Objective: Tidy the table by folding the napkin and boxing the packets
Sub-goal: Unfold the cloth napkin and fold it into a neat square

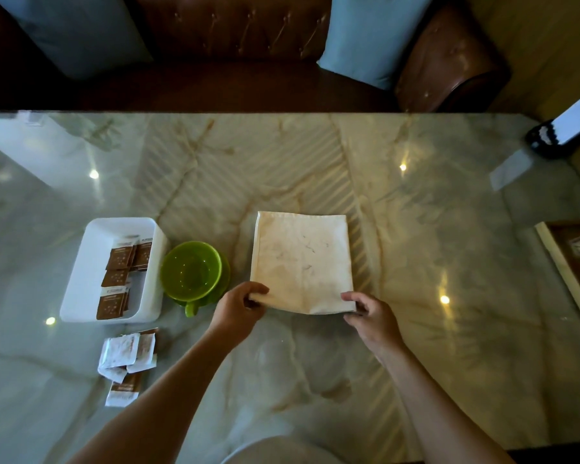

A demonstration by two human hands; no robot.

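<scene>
head: your one view | worn high, looking steeply down and forward over the table | close above it | sofa beyond

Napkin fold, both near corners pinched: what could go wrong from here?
1. Left hand and right hand grip the napkin at slightly different depths, so the next fold may land skewed.
2. The green cup sits beside the left hand; a sweep could knock it.
3. Loose packets outside the white box could be forgotten.

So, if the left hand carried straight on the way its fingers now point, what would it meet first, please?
The left hand points up and right, onto the napkin whose near corner it already pinches; beyond that, bare table only, as far as shown.
</scene>
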